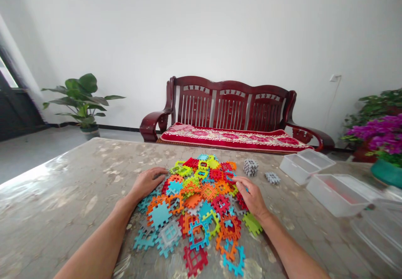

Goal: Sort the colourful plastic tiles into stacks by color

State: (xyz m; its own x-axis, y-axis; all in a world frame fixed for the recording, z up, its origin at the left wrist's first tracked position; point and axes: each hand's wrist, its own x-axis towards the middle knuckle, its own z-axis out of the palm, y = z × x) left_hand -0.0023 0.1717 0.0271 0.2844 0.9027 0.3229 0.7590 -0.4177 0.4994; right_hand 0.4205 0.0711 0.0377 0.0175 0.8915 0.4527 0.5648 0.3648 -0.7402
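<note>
A pile of flat, notched plastic building tiles [193,201] in red, orange, blue, green and grey lies in the middle of the table, many with window-like cutouts. My left hand [150,182] rests along the pile's left edge, fingers stretched out and touching or just over the tiles. On the right side, my right hand [250,194] reaches to the pile's edge with its fingers extended near a red tile; nothing is seen gripped in it. A small stack of grey tiles [251,167] stands beyond my right hand, with a loose grey tile [271,177] beside it.
Two clear plastic boxes [337,195] stand at the right, one with something red inside. A clear lid [381,233] lies nearer. A flowerpot [387,173] holds purple flowers. Behind the patterned table [63,212] are a wooden bench [229,103] and a potted plant [83,96].
</note>
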